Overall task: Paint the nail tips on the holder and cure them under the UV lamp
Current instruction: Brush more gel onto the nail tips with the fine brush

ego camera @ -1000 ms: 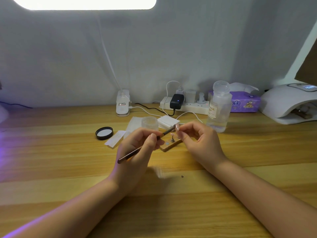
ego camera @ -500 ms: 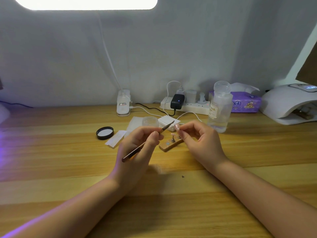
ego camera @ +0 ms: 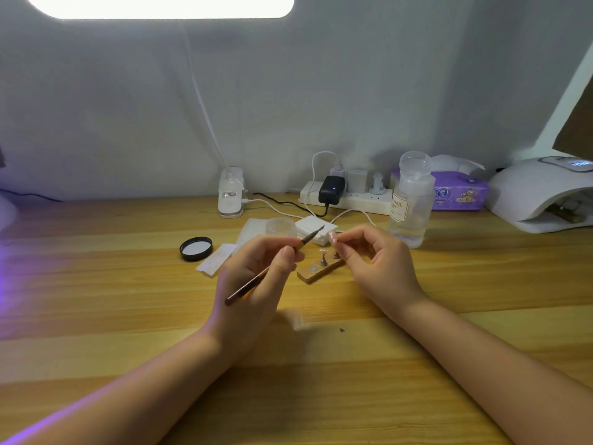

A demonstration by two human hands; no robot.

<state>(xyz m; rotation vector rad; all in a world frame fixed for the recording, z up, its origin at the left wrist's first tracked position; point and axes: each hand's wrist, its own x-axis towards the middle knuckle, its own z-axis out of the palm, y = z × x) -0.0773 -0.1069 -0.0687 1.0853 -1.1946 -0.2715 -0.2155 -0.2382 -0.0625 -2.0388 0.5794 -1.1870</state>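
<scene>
My left hand (ego camera: 256, 277) grips a thin brown nail brush (ego camera: 272, 268), its tip pointing up and right. A short gap separates the tip from a pale pink nail tip (ego camera: 332, 236) pinched in the fingers of my right hand (ego camera: 378, 268). Below and between the hands a small wooden holder (ego camera: 313, 273) lies on the desk, with another pink nail tip (ego camera: 323, 252) standing on a peg. The white UV lamp (ego camera: 539, 191) sits at the far right of the desk.
Behind the hands are a small clear jar (ego camera: 281, 225), its black lid (ego camera: 196, 248), white pads (ego camera: 313, 227) and a clear pump bottle (ego camera: 410, 200). A power strip (ego camera: 346, 197), cables, a tissue pack (ego camera: 455, 191) and a lamp clamp (ego camera: 230, 195) line the wall.
The brush tip has drawn a little away from the nail tip and tilted up. Both hands have stayed almost in place.
</scene>
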